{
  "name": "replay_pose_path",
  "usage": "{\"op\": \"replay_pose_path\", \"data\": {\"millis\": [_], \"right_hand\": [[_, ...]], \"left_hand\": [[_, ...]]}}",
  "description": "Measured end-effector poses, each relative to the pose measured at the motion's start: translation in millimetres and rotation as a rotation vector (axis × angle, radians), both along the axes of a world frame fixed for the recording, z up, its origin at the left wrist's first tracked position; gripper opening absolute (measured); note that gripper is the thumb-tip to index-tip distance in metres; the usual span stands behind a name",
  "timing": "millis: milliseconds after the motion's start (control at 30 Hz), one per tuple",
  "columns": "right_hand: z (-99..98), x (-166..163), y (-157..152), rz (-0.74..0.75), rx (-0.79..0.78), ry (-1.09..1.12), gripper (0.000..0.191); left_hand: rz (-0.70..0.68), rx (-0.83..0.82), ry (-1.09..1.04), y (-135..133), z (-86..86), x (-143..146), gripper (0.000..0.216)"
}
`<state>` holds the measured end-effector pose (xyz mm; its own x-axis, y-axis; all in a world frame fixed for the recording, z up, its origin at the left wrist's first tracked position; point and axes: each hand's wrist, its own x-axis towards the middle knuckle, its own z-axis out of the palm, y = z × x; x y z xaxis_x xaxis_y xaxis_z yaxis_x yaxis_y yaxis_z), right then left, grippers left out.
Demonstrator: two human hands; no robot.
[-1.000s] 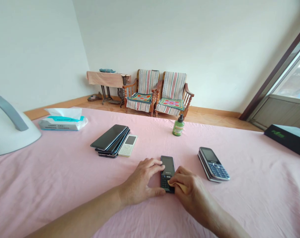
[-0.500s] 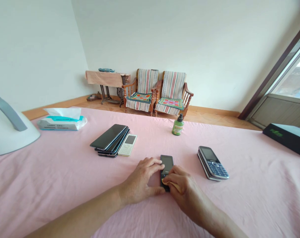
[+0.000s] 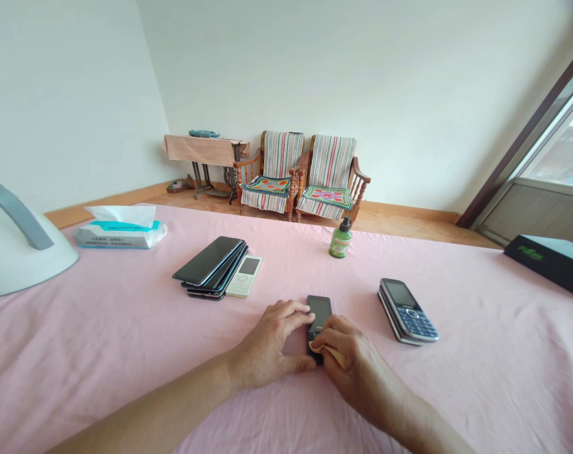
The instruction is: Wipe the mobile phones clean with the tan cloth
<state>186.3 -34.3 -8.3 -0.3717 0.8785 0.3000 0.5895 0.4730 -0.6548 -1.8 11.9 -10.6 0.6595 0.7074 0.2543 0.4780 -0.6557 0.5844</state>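
Note:
A dark keypad phone [image 3: 320, 307] lies face up on the pink tablecloth in front of me. My left hand [image 3: 270, 345] steadies it, with fingertips on its left edge and the thumb by its bottom end. In my right hand [image 3: 358, 358] is a small yellowish cloth [image 3: 334, 355], pinched and pressed onto the phone's keypad. The hand covers much of the lower phone. To the right, a dark blue keypad phone [image 3: 406, 309] rests on top of another. At the left is a stack of dark smartphones [image 3: 209, 261], with a white keypad phone [image 3: 245, 276] beside it.
A green bottle with a black top [image 3: 340, 239] stands toward the table's far edge. Farther left are a tissue pack [image 3: 118, 236] and a white object with a grey handle [image 3: 21, 252]. A black box [image 3: 542, 261] sits at the right. Two wooden chairs [image 3: 329, 170] stand beyond the table.
Almost nothing differs. My right hand and the cloth stay on the keypad with only a very slight shift, and my left hand keeps its place on the phone.

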Motion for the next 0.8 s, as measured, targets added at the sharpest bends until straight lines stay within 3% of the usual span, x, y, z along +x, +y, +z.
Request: {"op": "replay_pose_path", "data": {"millis": [367,800], "right_hand": [[2.0,29.6,0.5,-0.127,-0.034,-0.017,0.025],[-5.9,17.3,-3.1,-0.058,-0.043,0.017,0.032]], "left_hand": [[-0.004,-0.016,0.012,-1.5,5.1,0.5,0.060],[-0.002,-0.026,0.007,-0.7,3.6,1.0,0.060]]}}
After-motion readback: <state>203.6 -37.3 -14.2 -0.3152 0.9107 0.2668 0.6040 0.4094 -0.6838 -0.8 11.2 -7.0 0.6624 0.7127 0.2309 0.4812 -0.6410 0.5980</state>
